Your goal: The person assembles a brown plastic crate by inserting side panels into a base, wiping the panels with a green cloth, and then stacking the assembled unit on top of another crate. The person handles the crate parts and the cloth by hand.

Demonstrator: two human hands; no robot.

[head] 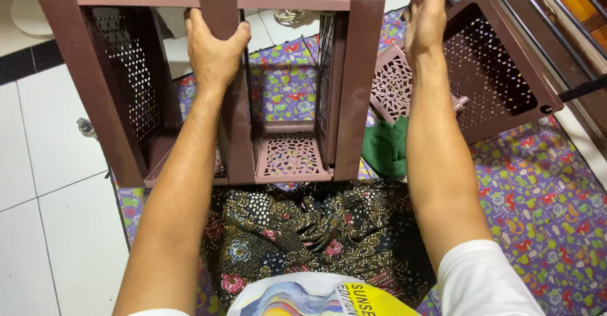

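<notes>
head view, looking down at lap. left hand [214, 44] wrapped round the centre upright of a brown plastic rack frame [221, 82], fingers closed tight on the post, thumb on the near side. frame stands tilted over the person's knees, perforated side panels, pink lattice shelf [292, 157] set low inside it. right hand [427, 9] raised at frame's top right corner, fingers straight and spread apart, gripping nothing; can't tell if palm touches the frame edge. 2nd brown perforated panel [499, 69] lies to the right, w/ a pink lattice piece [395, 85] between it and the frame. green cloth [386, 148] beside frame base. purple patterned mat [544, 196] underneath, white tile floor [57, 164] at left.
</notes>
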